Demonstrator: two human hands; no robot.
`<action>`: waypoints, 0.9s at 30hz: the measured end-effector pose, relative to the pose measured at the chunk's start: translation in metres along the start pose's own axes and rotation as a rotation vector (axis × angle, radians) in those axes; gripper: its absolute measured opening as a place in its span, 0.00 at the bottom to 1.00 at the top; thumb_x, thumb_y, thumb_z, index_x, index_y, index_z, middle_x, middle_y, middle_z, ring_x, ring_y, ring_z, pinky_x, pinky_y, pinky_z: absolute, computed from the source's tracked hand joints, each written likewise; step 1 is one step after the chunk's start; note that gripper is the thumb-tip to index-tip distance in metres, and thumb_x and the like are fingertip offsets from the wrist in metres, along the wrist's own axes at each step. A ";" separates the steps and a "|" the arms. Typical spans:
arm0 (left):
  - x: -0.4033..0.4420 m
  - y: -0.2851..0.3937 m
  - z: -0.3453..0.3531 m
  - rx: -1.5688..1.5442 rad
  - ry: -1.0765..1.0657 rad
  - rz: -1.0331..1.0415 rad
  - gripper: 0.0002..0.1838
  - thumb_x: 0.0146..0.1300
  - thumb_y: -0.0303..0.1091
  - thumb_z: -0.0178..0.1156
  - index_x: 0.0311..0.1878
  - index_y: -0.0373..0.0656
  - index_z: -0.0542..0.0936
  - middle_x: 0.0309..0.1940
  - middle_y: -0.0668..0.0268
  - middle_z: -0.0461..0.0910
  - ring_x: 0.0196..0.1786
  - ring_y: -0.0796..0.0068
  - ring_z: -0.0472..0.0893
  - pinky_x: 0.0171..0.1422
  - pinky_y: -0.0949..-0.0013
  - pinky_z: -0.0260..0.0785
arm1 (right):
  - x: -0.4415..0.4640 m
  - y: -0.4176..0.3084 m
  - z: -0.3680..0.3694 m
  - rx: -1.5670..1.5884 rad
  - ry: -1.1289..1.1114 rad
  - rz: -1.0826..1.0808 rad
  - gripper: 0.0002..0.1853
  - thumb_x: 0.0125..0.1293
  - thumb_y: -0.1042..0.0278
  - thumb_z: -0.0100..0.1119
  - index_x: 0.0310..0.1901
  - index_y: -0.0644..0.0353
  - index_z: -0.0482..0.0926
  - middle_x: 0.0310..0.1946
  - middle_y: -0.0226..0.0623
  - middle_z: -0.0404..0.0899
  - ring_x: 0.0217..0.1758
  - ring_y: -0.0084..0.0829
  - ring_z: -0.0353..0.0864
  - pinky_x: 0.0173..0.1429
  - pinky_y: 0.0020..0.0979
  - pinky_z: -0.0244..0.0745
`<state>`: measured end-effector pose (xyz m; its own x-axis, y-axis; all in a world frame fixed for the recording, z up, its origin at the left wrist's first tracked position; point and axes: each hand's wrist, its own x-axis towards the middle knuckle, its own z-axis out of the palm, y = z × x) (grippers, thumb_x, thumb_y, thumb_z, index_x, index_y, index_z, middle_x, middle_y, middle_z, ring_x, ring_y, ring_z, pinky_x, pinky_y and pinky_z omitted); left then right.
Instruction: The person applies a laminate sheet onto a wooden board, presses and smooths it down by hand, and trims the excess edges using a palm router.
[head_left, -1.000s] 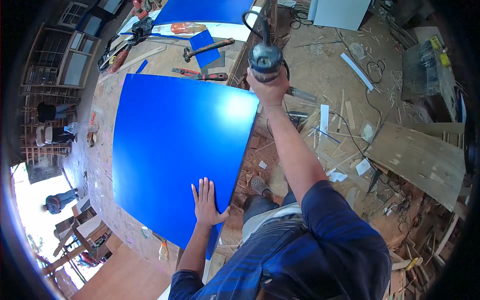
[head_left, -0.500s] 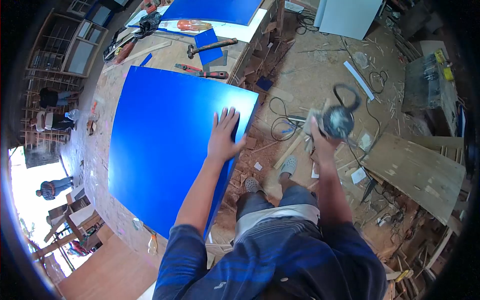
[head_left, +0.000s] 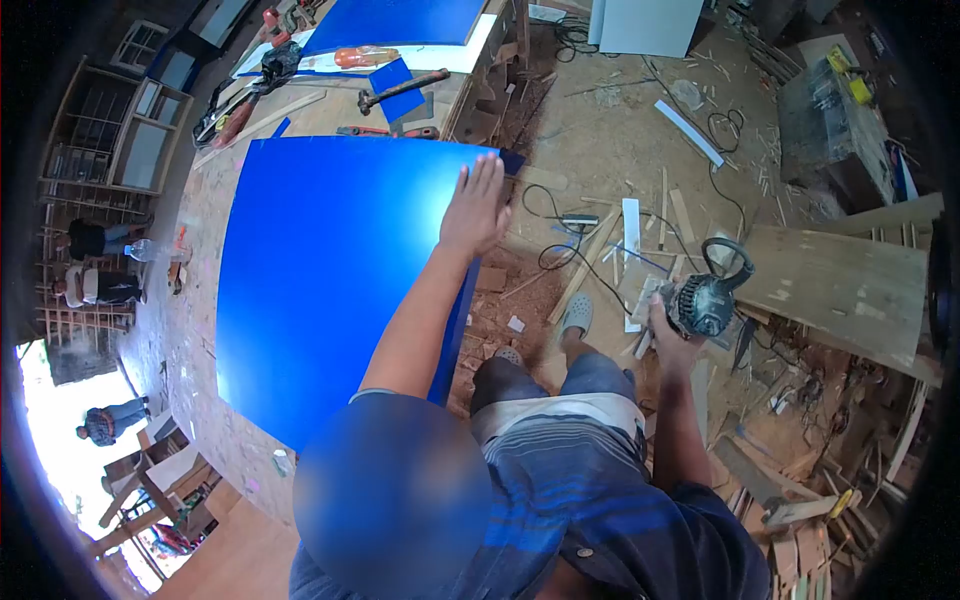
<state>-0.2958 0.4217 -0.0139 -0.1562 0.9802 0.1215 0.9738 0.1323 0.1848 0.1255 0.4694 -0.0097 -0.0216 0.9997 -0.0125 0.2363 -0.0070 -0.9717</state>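
Note:
My left hand [head_left: 476, 208] lies flat on the right edge of a large glossy blue panel [head_left: 320, 260], near its far corner, with the fingers stretched out. The panel rests on a worn workbench [head_left: 195, 290]. Out to the right, over the floor, my right hand [head_left: 674, 342] is wrapped round a corded trim router [head_left: 705, 302]. Its dark ribbed motor end faces up, with the cord curving in a loop above it. The router is apart from the panel. A blurred round patch hides the panel's near corner.
A hammer [head_left: 400, 92] lies over a small blue offcut, near an orange-handled screwdriver [head_left: 365, 57]. Another blue panel [head_left: 395, 22] lies at the back. Cords, wood strips and a plywood board [head_left: 835, 290] cover the floor at right. Several people are at far left.
My left hand has slid along the panel's edge toward its far corner. My right hand has carried the router lower and slightly right. The whole view has shifted a little.

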 end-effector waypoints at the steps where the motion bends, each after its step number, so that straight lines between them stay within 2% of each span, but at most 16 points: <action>1: -0.022 0.007 -0.008 -0.018 -0.030 0.016 0.50 0.74 0.48 0.62 0.90 0.30 0.54 0.91 0.42 0.52 0.94 0.43 0.51 0.97 0.42 0.41 | -0.015 -0.006 -0.002 0.031 -0.008 0.093 0.30 0.67 0.79 0.81 0.69 0.62 0.80 0.58 0.34 0.86 0.56 0.26 0.86 0.63 0.32 0.83; 6: -0.146 0.040 -0.035 -0.080 -0.127 0.070 0.56 0.69 0.52 0.65 0.90 0.31 0.52 0.92 0.44 0.51 0.95 0.47 0.48 0.99 0.48 0.38 | -0.088 -0.023 0.000 0.077 -0.012 -0.102 0.36 0.63 0.74 0.86 0.70 0.61 0.76 0.57 0.35 0.86 0.56 0.28 0.88 0.62 0.33 0.85; 8: -0.197 0.055 -0.045 -0.124 -0.134 0.068 0.56 0.68 0.52 0.66 0.90 0.30 0.52 0.92 0.44 0.51 0.95 0.48 0.49 0.99 0.47 0.38 | -0.124 -0.041 0.006 0.104 0.011 -0.088 0.34 0.63 0.75 0.85 0.68 0.61 0.77 0.56 0.34 0.86 0.55 0.27 0.88 0.60 0.32 0.85; 11: -0.271 0.077 -0.062 -0.124 -0.199 0.041 0.53 0.70 0.49 0.64 0.90 0.29 0.54 0.92 0.43 0.52 0.95 0.47 0.49 0.98 0.45 0.39 | -0.166 -0.033 -0.001 0.078 -0.094 -0.194 0.29 0.68 0.77 0.81 0.68 0.65 0.79 0.56 0.36 0.86 0.56 0.27 0.87 0.62 0.32 0.84; 16: -0.393 0.094 -0.065 -0.135 -0.179 -0.018 0.47 0.69 0.36 0.61 0.87 0.28 0.59 0.90 0.42 0.57 0.93 0.45 0.54 0.97 0.43 0.43 | -0.228 -0.042 -0.010 -0.018 -0.153 -0.229 0.30 0.67 0.77 0.81 0.68 0.62 0.78 0.61 0.37 0.84 0.61 0.28 0.85 0.67 0.35 0.81; 20: -0.459 0.094 -0.068 -0.226 -0.112 -0.028 0.44 0.68 0.30 0.62 0.86 0.29 0.62 0.88 0.44 0.61 0.92 0.44 0.58 0.96 0.42 0.46 | -0.268 -0.052 -0.016 0.028 -0.183 -0.233 0.29 0.67 0.76 0.80 0.67 0.61 0.77 0.62 0.37 0.83 0.60 0.28 0.83 0.66 0.35 0.81; 23: -0.494 0.101 -0.087 -0.309 -0.138 -0.043 0.43 0.68 0.31 0.63 0.86 0.31 0.64 0.88 0.45 0.62 0.92 0.44 0.58 0.96 0.42 0.47 | -0.297 -0.039 -0.025 -0.083 -0.260 -0.312 0.28 0.68 0.74 0.79 0.66 0.60 0.77 0.61 0.37 0.82 0.59 0.29 0.83 0.65 0.35 0.81; 27: -0.542 0.108 -0.096 -0.340 -0.144 -0.035 0.48 0.63 0.32 0.65 0.87 0.32 0.62 0.89 0.45 0.61 0.92 0.44 0.57 0.96 0.41 0.45 | -0.349 -0.038 -0.035 -0.233 -0.327 -0.448 0.28 0.68 0.68 0.78 0.66 0.62 0.77 0.58 0.39 0.81 0.61 0.36 0.82 0.69 0.41 0.77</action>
<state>-0.1220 -0.1089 0.0334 -0.1397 0.9899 -0.0244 0.8542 0.1330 0.5026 0.1577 0.1212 0.0402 -0.4576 0.8447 0.2778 0.3415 0.4554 -0.8222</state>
